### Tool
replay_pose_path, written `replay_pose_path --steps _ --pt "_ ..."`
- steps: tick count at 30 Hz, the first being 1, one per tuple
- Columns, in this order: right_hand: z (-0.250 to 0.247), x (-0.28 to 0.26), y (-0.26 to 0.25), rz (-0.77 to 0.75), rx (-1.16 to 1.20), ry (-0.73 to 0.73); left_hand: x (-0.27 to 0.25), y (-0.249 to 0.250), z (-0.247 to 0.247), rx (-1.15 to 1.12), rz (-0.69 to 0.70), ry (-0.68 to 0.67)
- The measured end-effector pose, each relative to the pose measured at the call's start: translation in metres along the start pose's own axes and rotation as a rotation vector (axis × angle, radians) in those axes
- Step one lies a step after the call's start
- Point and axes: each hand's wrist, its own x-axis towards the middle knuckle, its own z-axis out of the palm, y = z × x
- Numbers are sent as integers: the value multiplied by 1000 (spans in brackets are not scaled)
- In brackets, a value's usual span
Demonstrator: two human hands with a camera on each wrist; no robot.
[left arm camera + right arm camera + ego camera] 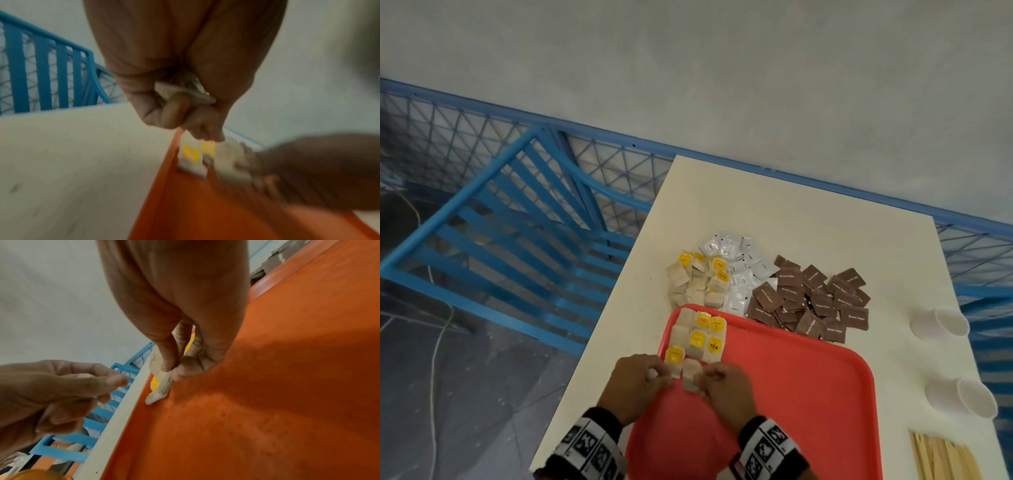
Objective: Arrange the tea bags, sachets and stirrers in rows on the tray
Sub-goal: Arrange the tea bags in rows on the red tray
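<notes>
A red tray (791, 394) lies on the cream table (808, 219). Several tea bags with yellow tags (700, 334) lie in rows in its far left corner. My right hand (703, 378) pinches one tea bag (691, 377) by its near edge and holds it down on the tray floor just behind those rows (162, 386). My left hand (657, 375) hovers over the tray's left rim, its fingers curled round a few more tea bags (180, 94). Loose tea bags (698, 277), white sachets (739, 263) and brown sugar sachets (811, 298) lie heaped beyond the tray.
Wooden stirrers (945, 459) lie at the table's near right corner. Two white paper cups (941, 323) (962, 397) lie on their sides along the right edge. A blue metal frame with wire mesh (517, 212) stands left of the table.
</notes>
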Motion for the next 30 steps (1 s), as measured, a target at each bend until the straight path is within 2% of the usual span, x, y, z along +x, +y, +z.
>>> replay_pose_path --steps 6,13,17,20,22,24,26,28,30 --pt "24 15 4 55 -35 155 8 -22 41 -10 -48 87" --pt "32 15 0 46 -87 300 12 -26 51 -26 -86 97" --pt "31 15 2 28 -111 271 12 -30 55 -18 -75 115" --pt "26 13 -2 -16 -194 212 11 -23 49 -106 -62 189" --pt "17 12 -10 -80 -219 200 9 -8 38 -246 -93 207" --pt "2 9 -21 -186 -234 218 6 12 23 -530 -174 143" --pt "-19 1 -30 -355 -262 253 4 32 12 -1005 -304 7" --pt "-43 -8 -36 -461 -282 264 2 45 3 -1423 -400 -130" --pt "-65 -18 -38 -492 -323 259 1 57 -3 -1636 -396 -252"
